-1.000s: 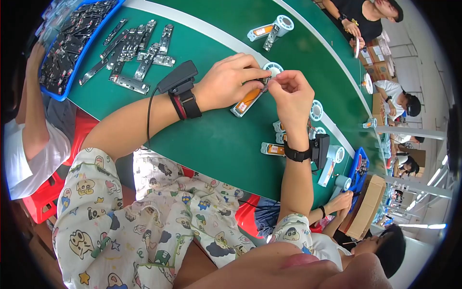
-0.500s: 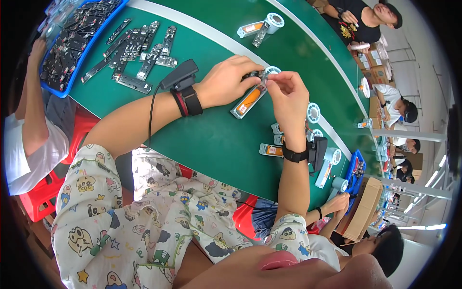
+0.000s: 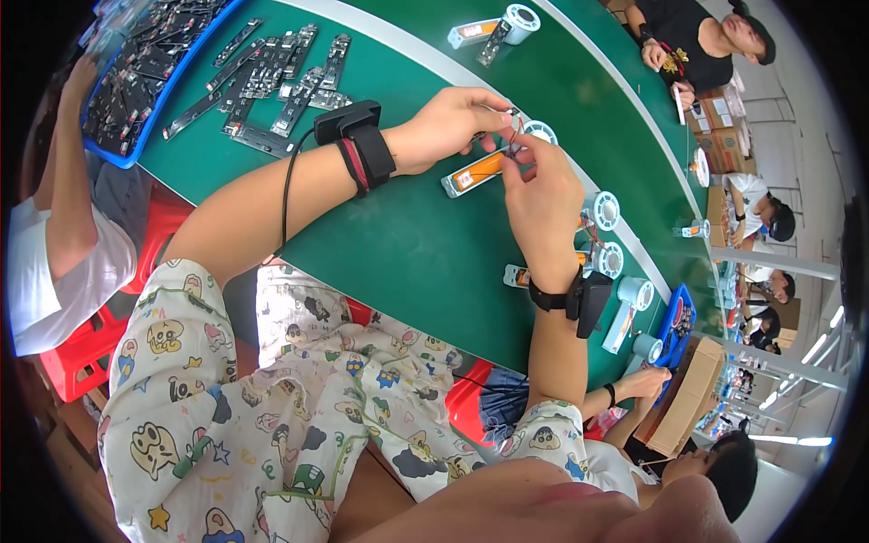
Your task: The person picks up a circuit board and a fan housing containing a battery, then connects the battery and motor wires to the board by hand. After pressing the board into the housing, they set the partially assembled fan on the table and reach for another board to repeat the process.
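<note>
A light-blue handheld fan body lies open on the green bench, with an orange battery (image 3: pixel 480 172) in its handle and a round fan head (image 3: pixel 540 133) at the far end. Above the junction of handle and head, thin red wires (image 3: pixel 517 128) run between my two hands. My left hand (image 3: pixel 444 131) is closed, thumb and fingers pinching the upper part of the wires; a small dark part shows under its fingers. Fingertips of my right hand (image 3: pixel 543 204) pinch the lower wires beside the battery's end. What exactly sits between the fingertips is partly hidden.
Several black circuit boards (image 3: pixel 272 68) lie on the bench at left, beside a blue bin (image 3: pixel 145 149) full of them. More fan bodies (image 3: pixel 625 312) stand at right, another (image 3: pixel 493 34) at the far side. A cardboard box (image 3: pixel 688 398) and co-workers are nearby.
The fan's handle has swung toward level, its near end still at left. My left hand has shifted right, and my right hand has lowered slightly. Red wires now show between them.
</note>
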Demonstrator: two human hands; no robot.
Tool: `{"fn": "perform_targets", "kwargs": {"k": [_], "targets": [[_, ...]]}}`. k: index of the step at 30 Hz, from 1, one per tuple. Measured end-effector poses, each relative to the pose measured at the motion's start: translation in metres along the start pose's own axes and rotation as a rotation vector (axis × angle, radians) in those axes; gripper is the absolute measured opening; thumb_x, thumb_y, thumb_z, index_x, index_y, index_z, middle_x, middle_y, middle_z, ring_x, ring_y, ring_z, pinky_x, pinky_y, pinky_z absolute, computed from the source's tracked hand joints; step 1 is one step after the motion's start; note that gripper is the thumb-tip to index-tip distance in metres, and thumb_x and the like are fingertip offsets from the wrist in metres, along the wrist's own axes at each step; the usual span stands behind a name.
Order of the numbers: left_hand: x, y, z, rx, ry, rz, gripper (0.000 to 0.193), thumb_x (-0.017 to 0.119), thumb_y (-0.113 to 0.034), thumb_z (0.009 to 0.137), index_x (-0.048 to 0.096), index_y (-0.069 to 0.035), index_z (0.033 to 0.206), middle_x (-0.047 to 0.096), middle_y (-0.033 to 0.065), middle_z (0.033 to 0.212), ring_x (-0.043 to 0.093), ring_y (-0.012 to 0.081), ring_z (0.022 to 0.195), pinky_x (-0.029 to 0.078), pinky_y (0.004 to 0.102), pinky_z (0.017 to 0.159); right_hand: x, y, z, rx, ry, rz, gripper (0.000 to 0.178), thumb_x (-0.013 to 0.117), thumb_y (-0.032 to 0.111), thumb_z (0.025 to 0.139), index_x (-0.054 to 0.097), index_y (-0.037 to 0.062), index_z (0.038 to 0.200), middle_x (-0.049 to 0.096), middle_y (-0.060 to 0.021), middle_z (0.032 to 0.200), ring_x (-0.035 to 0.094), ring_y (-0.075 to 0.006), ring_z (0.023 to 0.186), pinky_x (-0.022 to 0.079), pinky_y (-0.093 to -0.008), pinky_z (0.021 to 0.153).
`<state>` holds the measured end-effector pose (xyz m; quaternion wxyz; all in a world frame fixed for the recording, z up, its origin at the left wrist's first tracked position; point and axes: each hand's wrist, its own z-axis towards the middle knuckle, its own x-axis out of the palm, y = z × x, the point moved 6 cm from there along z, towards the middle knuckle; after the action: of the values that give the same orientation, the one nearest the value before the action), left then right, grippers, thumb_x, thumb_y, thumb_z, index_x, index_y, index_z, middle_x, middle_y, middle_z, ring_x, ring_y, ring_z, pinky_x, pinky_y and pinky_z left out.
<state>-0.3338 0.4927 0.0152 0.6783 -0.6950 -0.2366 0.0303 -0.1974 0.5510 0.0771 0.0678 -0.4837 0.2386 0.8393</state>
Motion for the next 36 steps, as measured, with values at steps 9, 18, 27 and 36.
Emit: {"fn": "perform_targets", "kwargs": {"k": [9,18,27,36], "targets": [[-0.002,0.01,0.001,-0.047,0.04,0.012,0.033,0.062,-0.023,0.103,0.062,-0.002,0.128,0.07,0.0025,0.103,0.056,0.0052,0.075,0.042,0.0206,0.056,0.009,-0.01,0.001,0.093,-0.08,0.17,0.022,0.078,0.015,0.088,0.071,0.0045,0.106,0.07,-0.0085,0.081,0.068,-0.0221,0.065,0.054,-0.0363,0.06],[0.002,0.005,0.001,0.057,0.034,0.099,0.032,0.058,-0.023,0.106,0.061,-0.002,0.13,0.069,0.0016,0.103,0.058,0.0052,0.077,0.045,0.021,0.059,0.005,-0.004,-0.001,-0.031,-0.166,0.047,0.015,0.077,0.013,0.089,0.072,0.0051,0.1,0.07,-0.0083,0.088,0.068,-0.022,0.064,0.053,-0.0341,0.058],[-0.011,-0.01,-0.002,0.589,-0.123,0.414,0.027,0.061,-0.015,0.1,0.065,-0.001,0.122,0.07,0.0084,0.103,0.065,0.02,0.091,0.053,0.0336,0.082,0.004,-0.019,0.005,0.066,0.04,0.403,0.014,0.078,0.008,0.087,0.071,0.003,0.097,0.069,-0.0055,0.088,0.067,-0.0143,0.064,0.051,-0.0284,0.056],[-0.013,-0.023,-0.004,0.517,0.044,0.695,0.025,0.061,-0.008,0.093,0.069,0.0,0.115,0.069,0.0125,0.106,0.065,0.0245,0.099,0.051,0.0351,0.09,0.012,-0.032,0.007,0.405,0.064,0.684,0.013,0.078,0.008,0.089,0.07,-0.0009,0.095,0.072,-0.0049,0.083,0.068,-0.01,0.066,0.051,-0.0228,0.054]]}}
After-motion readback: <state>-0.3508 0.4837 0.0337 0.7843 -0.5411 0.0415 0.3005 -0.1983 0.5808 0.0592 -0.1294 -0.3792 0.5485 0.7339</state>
